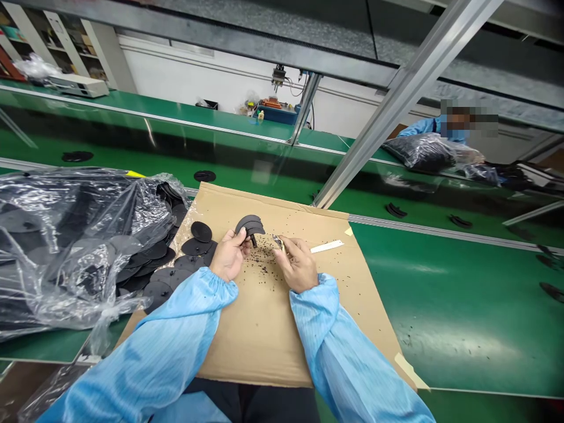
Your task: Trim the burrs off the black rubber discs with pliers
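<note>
My left hand (pixel 230 257) grips a curved black plastic part (pixel 250 225) above a sheet of brown cardboard (pixel 251 329). In my right hand (pixel 297 262) is a small pair of nippers (pixel 278 241), its metal jaws pointing toward the black part but apart from it. Most of the tool's handles are hidden in my fingers. Many tiny black scraps (pixel 264 270) lie scattered on the cardboard beneath both hands. Just left of my left hand sit several flat black discs (pixel 201 231), some overlapping. A white strip (pixel 326 246) lies to the right of my right hand.
A clear plastic bag (pixel 79 252) full of black discs fills the left side. Behind the cardboard runs a green conveyor (pixel 264 170) carrying spaced black parts (pixel 205 176). A slanted metal post (pixel 396 100) rises at right. Another person in blue (pixel 425 126) is at the far right.
</note>
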A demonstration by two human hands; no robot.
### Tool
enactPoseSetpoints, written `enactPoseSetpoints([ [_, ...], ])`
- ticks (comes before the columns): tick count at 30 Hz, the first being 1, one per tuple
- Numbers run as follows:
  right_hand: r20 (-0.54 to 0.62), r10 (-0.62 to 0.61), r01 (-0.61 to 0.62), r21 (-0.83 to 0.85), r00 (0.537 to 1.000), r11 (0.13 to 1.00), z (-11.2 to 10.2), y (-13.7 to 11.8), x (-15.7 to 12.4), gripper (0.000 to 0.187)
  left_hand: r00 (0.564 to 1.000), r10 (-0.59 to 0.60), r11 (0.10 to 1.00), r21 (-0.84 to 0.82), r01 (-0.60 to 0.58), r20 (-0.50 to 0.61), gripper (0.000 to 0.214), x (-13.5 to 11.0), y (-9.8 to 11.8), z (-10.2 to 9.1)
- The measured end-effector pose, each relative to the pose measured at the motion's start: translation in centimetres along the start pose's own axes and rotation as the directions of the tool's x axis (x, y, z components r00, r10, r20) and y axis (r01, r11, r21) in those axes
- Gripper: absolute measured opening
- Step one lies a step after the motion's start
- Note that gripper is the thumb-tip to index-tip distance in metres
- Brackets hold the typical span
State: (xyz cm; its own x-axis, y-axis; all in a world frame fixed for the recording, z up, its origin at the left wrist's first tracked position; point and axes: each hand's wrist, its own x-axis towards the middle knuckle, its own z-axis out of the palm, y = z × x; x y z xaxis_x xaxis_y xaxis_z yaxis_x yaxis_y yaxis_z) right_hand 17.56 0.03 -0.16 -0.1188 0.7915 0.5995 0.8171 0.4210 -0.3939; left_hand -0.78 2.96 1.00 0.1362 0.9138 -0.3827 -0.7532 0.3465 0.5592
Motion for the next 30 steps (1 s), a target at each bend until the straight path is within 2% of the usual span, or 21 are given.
enactPoseSetpoints([
  [6,0.054,-0.134,0.130,0.078,0.989,0.988,0.0,-0.6,-0.2,0.035,0.996,-0.069,0.996,-0.052,0.071,0.055,0.005,-0.3,0.2,0.1],
  [11,0.095,-0.180,0.175,0.057,0.979,0.983,-0.1,-0.9,-0.2,0.037,0.984,-0.157,0.985,-0.057,0.162,0.081,0.018,-0.2,0.3,0.0],
  [18,0.143,-0.254,0.242,0.091,0.957,0.966,-0.5,-1.6,-0.2,0.036,0.966,-0.220,0.975,-0.004,0.223,0.135,0.019,-0.3,0.4,-0.2],
  [24,0.202,-0.250,0.230,0.118,0.947,0.966,-0.7,-1.7,-0.3,0.036,0.968,-0.225,0.973,0.080,0.216,0.111,0.019,-0.5,0.5,0.3],
  [30,0.250,-0.223,0.194,0.138,0.942,0.971,-0.8,-1.6,-0.2,0.036,0.970,-0.213,0.974,0.097,0.203,0.114,0.018,-0.6,0.4,0.3],
])
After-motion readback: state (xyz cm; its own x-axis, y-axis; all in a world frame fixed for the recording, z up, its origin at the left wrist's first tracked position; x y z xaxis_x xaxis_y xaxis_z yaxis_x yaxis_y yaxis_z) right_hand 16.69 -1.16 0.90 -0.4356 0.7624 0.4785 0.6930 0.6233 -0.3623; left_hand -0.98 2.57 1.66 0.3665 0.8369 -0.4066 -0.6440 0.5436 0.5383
